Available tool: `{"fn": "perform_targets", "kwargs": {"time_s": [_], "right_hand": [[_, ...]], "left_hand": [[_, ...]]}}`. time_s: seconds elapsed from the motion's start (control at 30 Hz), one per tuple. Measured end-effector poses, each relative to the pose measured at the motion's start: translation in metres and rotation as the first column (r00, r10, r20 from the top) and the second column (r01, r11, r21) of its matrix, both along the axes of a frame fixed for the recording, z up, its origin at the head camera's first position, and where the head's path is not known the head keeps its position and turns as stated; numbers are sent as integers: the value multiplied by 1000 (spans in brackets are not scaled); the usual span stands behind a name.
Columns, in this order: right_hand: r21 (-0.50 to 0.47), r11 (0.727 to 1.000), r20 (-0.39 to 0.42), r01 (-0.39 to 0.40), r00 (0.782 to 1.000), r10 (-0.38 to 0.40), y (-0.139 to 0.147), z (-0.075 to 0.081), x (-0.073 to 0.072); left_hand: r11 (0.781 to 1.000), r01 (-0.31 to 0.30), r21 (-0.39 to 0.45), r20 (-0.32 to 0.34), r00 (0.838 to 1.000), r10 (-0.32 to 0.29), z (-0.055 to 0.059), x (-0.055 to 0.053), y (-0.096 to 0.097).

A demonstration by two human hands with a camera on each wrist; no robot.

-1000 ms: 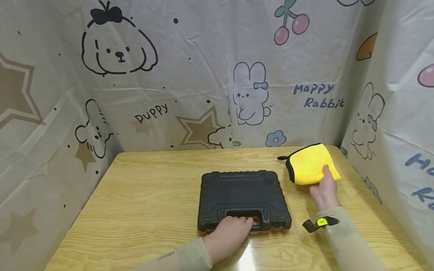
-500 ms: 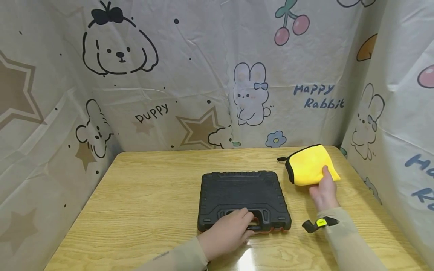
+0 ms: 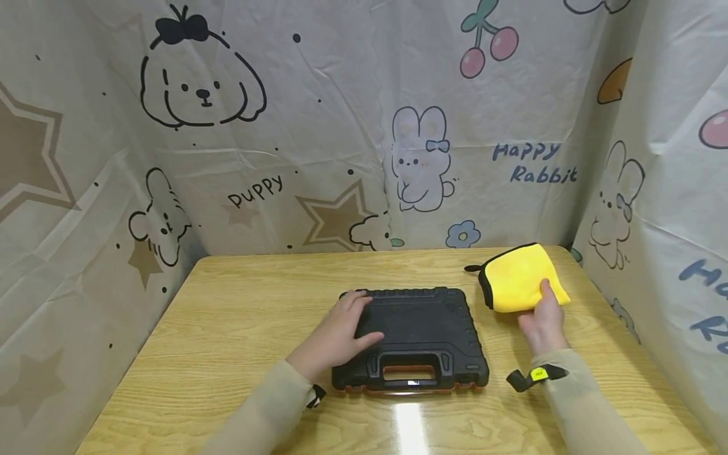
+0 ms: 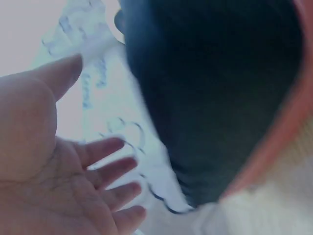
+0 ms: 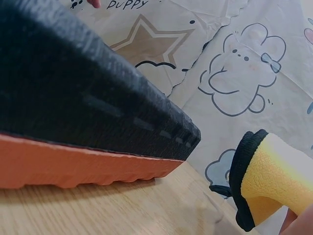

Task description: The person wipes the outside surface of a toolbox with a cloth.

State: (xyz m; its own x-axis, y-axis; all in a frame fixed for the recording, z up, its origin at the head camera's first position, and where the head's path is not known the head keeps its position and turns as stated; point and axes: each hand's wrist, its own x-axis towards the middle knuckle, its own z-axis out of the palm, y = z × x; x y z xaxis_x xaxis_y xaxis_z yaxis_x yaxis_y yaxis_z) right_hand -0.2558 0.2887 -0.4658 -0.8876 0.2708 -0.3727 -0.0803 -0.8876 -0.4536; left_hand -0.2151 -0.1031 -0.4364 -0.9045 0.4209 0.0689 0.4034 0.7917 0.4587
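A black tool case (image 3: 423, 322) with an orange-red lower half lies flat on the table, its handle toward me. Over its left side hovers my left hand (image 3: 335, 332), fingers spread; in the left wrist view the palm (image 4: 29, 186) shows with nothing in it, apart from the case (image 4: 210, 88). My right hand (image 3: 546, 322) grips a folded yellow cloth (image 3: 520, 278) by its near right corner, thumb on top. Black edging and a small black loop mark the cloth's left side. In the right wrist view the cloth (image 5: 266, 181) is beside the case (image 5: 98, 107), mostly hiding the fingers.
The wooden table (image 3: 239, 316) ends at a printed curtain (image 3: 318, 126) behind and on both sides. The cloth is close to the table's back right corner. A black strap (image 3: 537, 377) with a yellow label is on the right wrist.
My left hand has let go of the case's handle and moved up and left over the case's left side, its fingers opening out. The right hand and cloth have stayed nearly still.
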Motion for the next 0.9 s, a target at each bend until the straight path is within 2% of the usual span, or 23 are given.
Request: {"fn": "perform_targets", "kwargs": {"time_s": [0.13, 0.23, 0.33, 0.53, 0.9], "right_hand": [[-5, 1000, 2, 3, 1000, -3, 0, 0, 0], [7, 1000, 7, 3, 1000, -3, 0, -1, 1], [23, 1000, 7, -3, 1000, 3, 0, -1, 1], [33, 999, 5, -7, 1000, 7, 0, -2, 1], [21, 1000, 3, -5, 1000, 4, 0, -1, 0]], "left_hand": [[987, -115, 108, 65, 992, 109, -12, -17, -11], [970, -150, 189, 114, 985, 131, -20, -25, -16], [964, -138, 228, 146, 984, 107, -29, -30, -20], [965, -83, 247, 144, 988, 48, -43, -32, -22], [964, -127, 232, 143, 985, 95, -47, -34, -17]]}}
